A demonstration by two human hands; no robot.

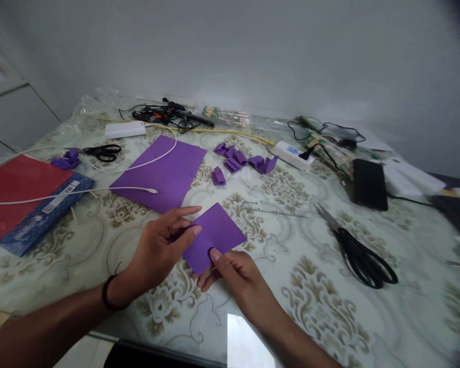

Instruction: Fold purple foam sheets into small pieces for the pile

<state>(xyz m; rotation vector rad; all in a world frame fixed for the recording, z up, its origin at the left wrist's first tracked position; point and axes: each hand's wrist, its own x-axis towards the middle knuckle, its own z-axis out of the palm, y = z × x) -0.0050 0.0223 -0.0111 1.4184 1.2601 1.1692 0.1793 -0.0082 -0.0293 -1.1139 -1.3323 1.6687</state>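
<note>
A small purple square of paper (218, 232) is held above the tabletop between my two hands. My left hand (163, 248) pinches its left edge between thumb and fingers. On the lower edge, my right hand (233, 273) grips with the thumb on top and the fingers beneath. Larger purple sheets (164, 174) lie flat just behind my left hand. Beyond the square sit several folded purple paper pieces (233, 159). Black-handled scissors (362, 253) rest to the right, their blades pointing away from me.
At the left, a white cable (111, 189) crosses a pack of red paper (26, 179). Smaller scissors (103, 152) lie beside crumpled purple paper (66, 159). Toward the back are a glue gun (164, 113) and a power strip (292, 155). A black phone (370, 184) lies at right.
</note>
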